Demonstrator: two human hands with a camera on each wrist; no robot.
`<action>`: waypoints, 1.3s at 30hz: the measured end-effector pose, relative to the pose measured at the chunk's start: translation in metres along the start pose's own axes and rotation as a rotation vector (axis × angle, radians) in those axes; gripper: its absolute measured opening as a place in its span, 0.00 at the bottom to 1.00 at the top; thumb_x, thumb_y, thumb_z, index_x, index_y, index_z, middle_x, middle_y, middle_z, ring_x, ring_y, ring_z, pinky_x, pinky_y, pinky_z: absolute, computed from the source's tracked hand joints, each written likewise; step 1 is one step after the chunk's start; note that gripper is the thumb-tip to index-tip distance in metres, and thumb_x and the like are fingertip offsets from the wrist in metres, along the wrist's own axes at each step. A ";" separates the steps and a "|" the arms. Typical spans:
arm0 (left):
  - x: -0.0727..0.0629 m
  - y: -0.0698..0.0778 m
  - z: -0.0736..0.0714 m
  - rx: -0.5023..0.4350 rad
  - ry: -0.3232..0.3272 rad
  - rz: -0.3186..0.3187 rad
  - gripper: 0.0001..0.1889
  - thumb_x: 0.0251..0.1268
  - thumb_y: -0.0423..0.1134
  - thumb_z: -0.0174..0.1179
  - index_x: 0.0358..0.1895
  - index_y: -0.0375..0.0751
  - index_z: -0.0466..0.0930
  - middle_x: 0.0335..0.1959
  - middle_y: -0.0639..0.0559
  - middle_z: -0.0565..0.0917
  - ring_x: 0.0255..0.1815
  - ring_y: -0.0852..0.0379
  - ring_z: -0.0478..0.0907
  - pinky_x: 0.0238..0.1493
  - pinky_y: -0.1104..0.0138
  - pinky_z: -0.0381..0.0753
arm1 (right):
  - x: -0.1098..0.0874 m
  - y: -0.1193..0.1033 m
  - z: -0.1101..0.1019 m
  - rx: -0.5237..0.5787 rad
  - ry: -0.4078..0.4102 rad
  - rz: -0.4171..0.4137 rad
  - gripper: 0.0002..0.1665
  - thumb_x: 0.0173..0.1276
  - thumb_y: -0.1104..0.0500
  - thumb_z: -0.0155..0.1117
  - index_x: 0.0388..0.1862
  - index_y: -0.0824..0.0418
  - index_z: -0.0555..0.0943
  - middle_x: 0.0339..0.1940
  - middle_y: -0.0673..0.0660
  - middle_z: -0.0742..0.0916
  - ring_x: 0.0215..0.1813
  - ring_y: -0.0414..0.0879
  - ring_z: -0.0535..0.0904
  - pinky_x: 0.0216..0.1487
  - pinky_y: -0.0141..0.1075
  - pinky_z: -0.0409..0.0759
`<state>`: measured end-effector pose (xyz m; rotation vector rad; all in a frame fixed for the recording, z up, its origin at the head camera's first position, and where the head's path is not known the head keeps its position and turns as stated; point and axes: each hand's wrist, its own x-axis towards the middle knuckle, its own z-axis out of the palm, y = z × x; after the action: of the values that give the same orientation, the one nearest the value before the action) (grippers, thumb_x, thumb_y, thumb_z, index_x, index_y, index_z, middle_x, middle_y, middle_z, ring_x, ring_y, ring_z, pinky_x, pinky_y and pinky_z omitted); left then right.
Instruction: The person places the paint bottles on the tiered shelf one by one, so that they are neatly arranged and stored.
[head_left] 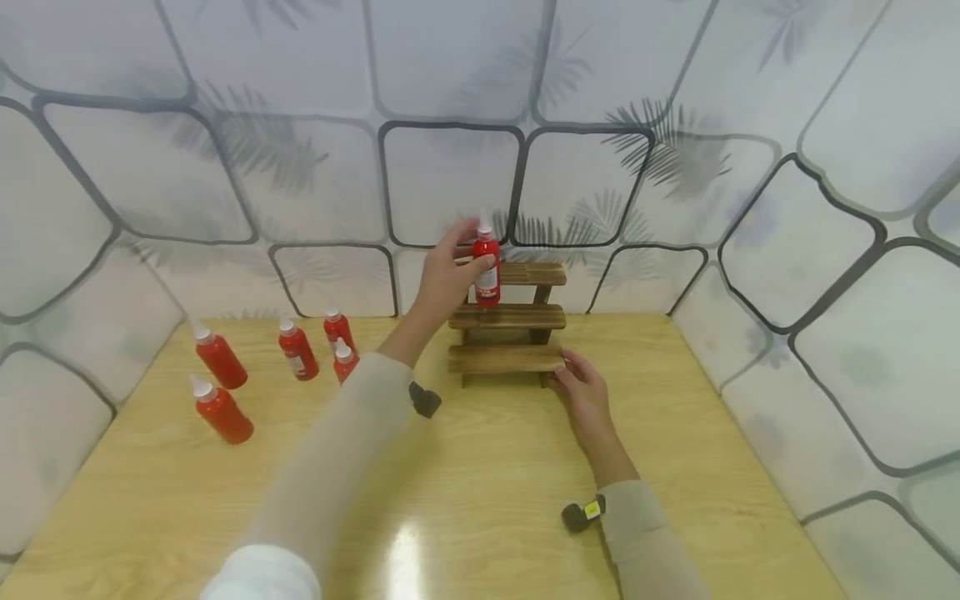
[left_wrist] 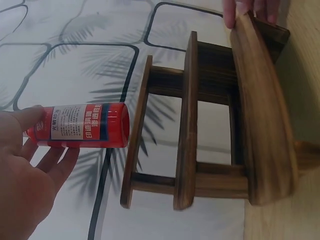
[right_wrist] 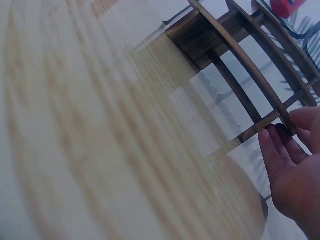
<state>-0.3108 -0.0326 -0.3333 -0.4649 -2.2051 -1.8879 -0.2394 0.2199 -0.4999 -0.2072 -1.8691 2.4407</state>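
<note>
A small red bottle with a white cap and a printed label is gripped in my left hand, upright. It is held near the top of a three-step wooden stand; in the left wrist view the bottle has its base facing the top step, with a narrow space between. My right hand pinches the right end of the lowest step, thumb on one side and fingers on the other, as the right wrist view shows with the hand at the step's corner.
Several more red bottles stand on the wooden table at the left, among them a front one and a back one. Patterned walls enclose the table behind and at both sides; the stand is close to the back wall.
</note>
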 end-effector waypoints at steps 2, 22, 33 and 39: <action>0.007 0.001 0.006 -0.005 -0.002 -0.002 0.32 0.69 0.38 0.65 0.75 0.52 0.66 0.69 0.49 0.75 0.63 0.49 0.77 0.56 0.53 0.84 | 0.001 0.000 0.000 0.002 0.001 -0.006 0.26 0.74 0.69 0.58 0.70 0.68 0.70 0.49 0.54 0.82 0.49 0.45 0.83 0.62 0.38 0.82; 0.061 0.010 0.064 0.025 -0.043 -0.016 0.31 0.71 0.34 0.62 0.74 0.52 0.66 0.69 0.48 0.75 0.65 0.51 0.76 0.62 0.58 0.81 | 0.002 0.003 0.004 0.046 -0.016 -0.018 0.25 0.73 0.70 0.58 0.68 0.70 0.72 0.42 0.52 0.84 0.44 0.43 0.84 0.56 0.34 0.85; 0.074 0.005 0.088 0.074 -0.070 0.025 0.30 0.72 0.34 0.61 0.74 0.52 0.66 0.67 0.48 0.76 0.62 0.53 0.78 0.56 0.61 0.82 | 0.003 0.000 0.002 0.042 0.006 -0.018 0.26 0.73 0.70 0.59 0.69 0.70 0.71 0.42 0.52 0.84 0.45 0.42 0.83 0.56 0.34 0.85; 0.073 0.003 0.091 0.106 -0.059 0.040 0.30 0.71 0.34 0.62 0.74 0.52 0.67 0.67 0.49 0.76 0.62 0.54 0.78 0.59 0.62 0.82 | 0.004 0.004 0.000 0.047 0.004 -0.005 0.26 0.73 0.70 0.59 0.69 0.69 0.71 0.43 0.52 0.84 0.45 0.43 0.84 0.56 0.34 0.85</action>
<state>-0.3731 0.0650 -0.3199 -0.5486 -2.3013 -1.7489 -0.2432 0.2191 -0.5036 -0.2042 -1.8065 2.4756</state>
